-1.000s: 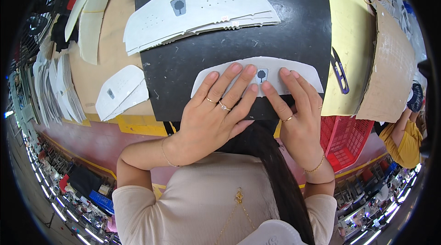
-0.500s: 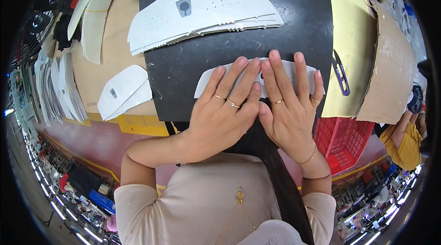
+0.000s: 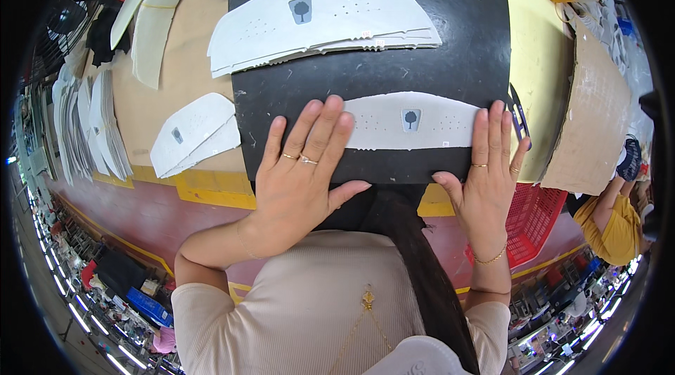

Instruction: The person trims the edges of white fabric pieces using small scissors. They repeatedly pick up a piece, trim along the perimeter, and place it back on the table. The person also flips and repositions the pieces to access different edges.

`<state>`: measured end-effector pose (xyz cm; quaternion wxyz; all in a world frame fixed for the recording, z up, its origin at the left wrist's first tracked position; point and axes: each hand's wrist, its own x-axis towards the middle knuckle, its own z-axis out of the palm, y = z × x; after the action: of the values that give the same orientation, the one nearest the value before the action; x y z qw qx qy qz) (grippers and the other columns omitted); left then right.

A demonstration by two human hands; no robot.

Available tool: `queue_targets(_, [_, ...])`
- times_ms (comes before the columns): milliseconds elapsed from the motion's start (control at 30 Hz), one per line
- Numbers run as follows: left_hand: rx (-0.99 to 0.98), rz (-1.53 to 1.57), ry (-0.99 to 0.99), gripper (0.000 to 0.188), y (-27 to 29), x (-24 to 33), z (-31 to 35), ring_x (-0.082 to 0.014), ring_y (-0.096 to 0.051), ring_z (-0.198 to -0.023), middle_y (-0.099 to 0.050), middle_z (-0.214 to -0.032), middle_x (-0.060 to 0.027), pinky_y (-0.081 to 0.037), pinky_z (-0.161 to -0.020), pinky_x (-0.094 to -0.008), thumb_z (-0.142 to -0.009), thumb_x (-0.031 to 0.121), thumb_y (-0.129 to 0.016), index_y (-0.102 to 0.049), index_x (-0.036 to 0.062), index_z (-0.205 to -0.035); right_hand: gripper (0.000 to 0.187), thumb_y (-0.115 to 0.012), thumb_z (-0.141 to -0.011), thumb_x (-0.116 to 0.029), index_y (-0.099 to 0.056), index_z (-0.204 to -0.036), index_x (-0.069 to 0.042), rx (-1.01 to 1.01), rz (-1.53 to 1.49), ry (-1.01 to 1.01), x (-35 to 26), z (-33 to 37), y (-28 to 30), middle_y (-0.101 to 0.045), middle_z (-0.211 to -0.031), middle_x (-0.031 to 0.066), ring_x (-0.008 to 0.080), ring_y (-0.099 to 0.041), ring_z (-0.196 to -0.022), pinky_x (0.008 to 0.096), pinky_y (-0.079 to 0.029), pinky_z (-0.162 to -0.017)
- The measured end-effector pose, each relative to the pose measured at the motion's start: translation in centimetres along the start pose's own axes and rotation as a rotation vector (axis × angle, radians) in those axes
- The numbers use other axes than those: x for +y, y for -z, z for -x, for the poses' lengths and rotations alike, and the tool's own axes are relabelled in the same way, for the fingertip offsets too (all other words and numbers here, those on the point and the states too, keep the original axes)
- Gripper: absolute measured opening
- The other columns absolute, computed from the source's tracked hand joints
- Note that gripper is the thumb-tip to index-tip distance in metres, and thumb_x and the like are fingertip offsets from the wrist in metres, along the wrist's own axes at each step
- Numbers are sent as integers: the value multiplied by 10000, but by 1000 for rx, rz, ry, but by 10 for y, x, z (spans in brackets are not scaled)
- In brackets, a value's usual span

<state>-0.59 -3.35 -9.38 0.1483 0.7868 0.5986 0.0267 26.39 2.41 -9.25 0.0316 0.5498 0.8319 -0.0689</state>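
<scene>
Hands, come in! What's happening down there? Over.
Left hand, right hand: open, at opposite ends of white panel. Panel lies on black mat. Nothing covering tree patch.

Panel on mat (stack behind)

- White arched panel, speckled with small dots, grey tree emblem near its middle
- Lies flat on the black mat, curved edge on the far side

The left hand and right hand, fingers extended, are at opposite ends of a white panel on a black mat. A stack of larger panels lies beyond; purple snips lie beside the right hand.
</scene>
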Motion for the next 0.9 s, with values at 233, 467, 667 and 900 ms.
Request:
queue_targets(233, [80, -7, 134, 888, 19, 13, -3, -364, -218, -1487, -231, -1598, -210, -194, -1180, -516, -854, 399, -680, -274, -29, -1518, 968, -449, -874, -693, -191, -1571, -73, 164, -73, -86, -12, -9, 6, -200, -1623, 168, 346, -121, -1515, 556, -4, -1195])
queue_targets(467, [185, 137, -126, 717, -12, 29, -41, -309, -299, -1461, -324, -1569, -169, -216, -1189, -481, -849, 250, -594, -370, 8, -1486, 747, -445, -943, -551, -344, -1526, -95, 77, -138, 187, -44, -28, -2, -299, -1597, 90, 263, -242, -1488, 497, -91, -1212])
queue_targets(667, [180, 157, -117, 723, -13, 28, -40, -285, -299, -1461, -326, -1573, -139, -199, -1197, -452, -868, 341, -582, -372, 55, -1498, 784, -456, -892, -614, -376, -1518, -149, 30, -133, 242, -36, -19, 3, -317, -1589, 73, 287, -254, -1479, 532, -103, -1200])
queue_targets(900, [159, 149, -132, 781, -7, 25, -38, -289, -299, -1458, -324, -1572, -138, -202, -1194, -451, -853, 401, -638, -365, 57, -1499, 711, -521, -809, -648, -457, -1463, -376, 9, -88, 340, -24, 0, 4, -319, -1590, 57, 294, -265, -1471, 548, -118, -1190])
